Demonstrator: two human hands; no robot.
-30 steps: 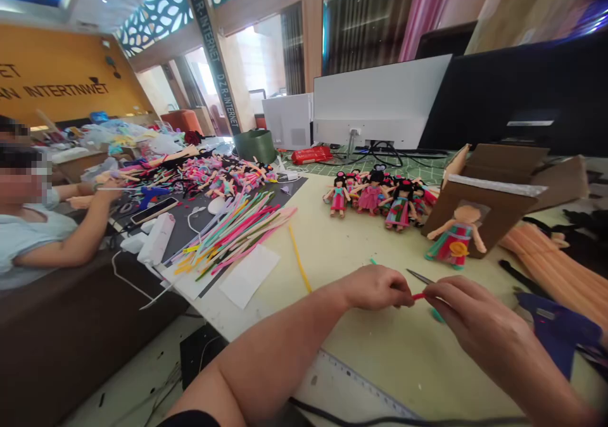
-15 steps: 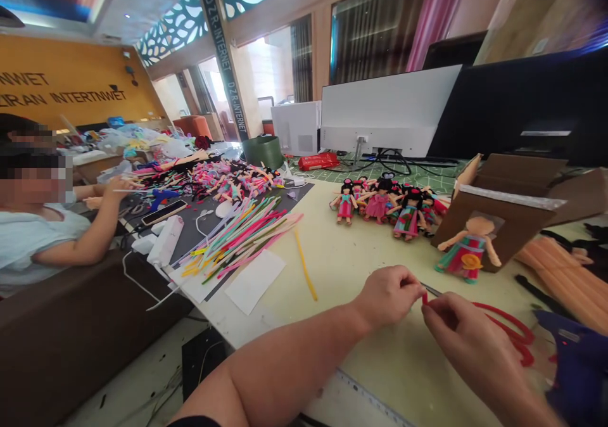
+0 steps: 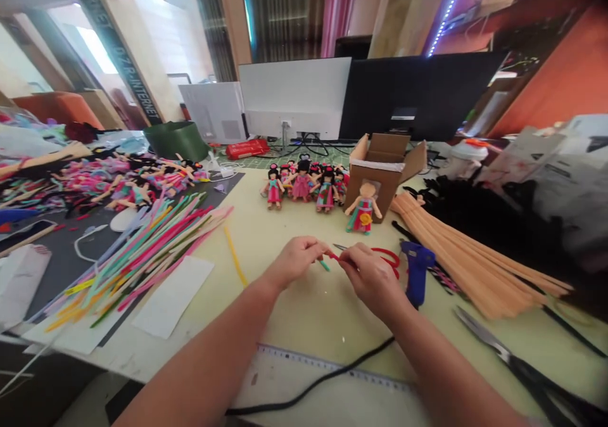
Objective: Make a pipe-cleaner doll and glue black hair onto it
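Observation:
My left hand [image 3: 298, 260] and my right hand [image 3: 373, 278] are close together above the pale tabletop, fingers pinched. Between their fingertips runs a short red pipe cleaner [image 3: 334, 256], one end in each hand. Just under the left fingertips lies a small teal piece [image 3: 325, 265]; whether it touches the hand I cannot tell. Red-handled scissors [image 3: 390, 257] are partly hidden behind my right hand. A blue glue gun [image 3: 417, 268] lies to its right. Beyond the hands, a hairless pipe-cleaner doll [image 3: 365, 210] with a yellow flower leans on a cardboard box [image 3: 380, 167].
Several black-haired dolls [image 3: 302, 183] stand left of the box. Coloured pipe cleaners [image 3: 156, 249] and a white card [image 3: 175, 296] lie at left. Peach pipe cleaners [image 3: 465, 256] and large pliers [image 3: 498, 348] are at right. A black cord [image 3: 313, 386] crosses the ruler [image 3: 285, 355] in front.
The view has swung right, so the co-worker at left is out of sight and the glue gun, peach bundle and pliers show fully. Both hands still pinch the red pipe cleaner.

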